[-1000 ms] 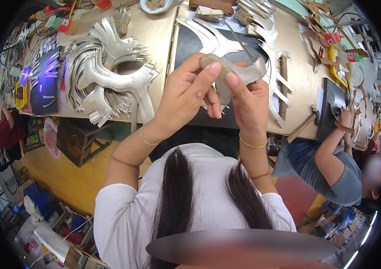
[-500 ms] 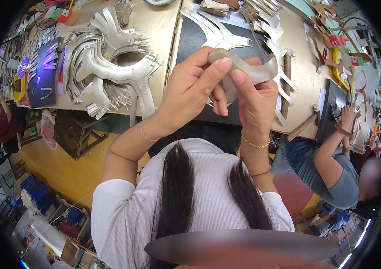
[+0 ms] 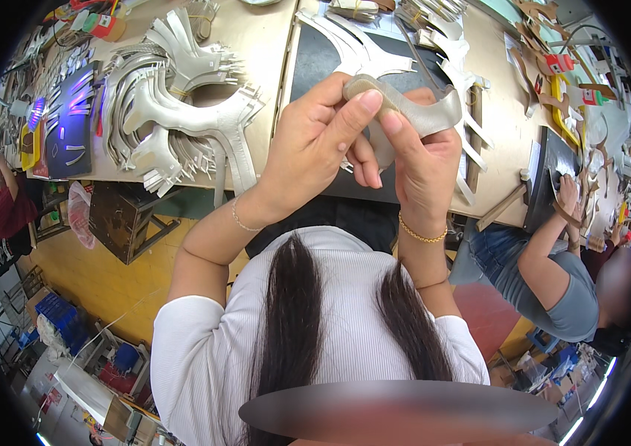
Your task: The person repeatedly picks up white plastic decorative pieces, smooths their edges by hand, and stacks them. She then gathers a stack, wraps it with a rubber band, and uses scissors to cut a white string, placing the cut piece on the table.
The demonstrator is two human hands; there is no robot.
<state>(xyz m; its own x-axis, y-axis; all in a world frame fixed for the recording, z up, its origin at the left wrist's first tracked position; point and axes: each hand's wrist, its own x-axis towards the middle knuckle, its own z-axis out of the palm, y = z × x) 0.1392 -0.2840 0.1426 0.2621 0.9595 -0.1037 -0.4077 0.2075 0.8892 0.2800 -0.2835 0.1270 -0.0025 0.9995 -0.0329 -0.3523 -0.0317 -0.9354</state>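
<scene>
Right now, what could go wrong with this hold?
Creasing, perhaps: both thumbs press on the curved grey piece, gripped between left hand and right hand.
A drop: it is held up over the dark mat, so a slip might land it on the pale pieces there.
A snag: the left bracelet appears near the silvery pile, though depth is hard to judge.

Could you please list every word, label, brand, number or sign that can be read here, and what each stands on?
No text reads clearly.
Upper-left bottle: label, too small to read.
Red bottle, upper right: label, too small to read.
Green-capped bottle below it: label, too small to read.
Held piece: no lettering visible.
</scene>
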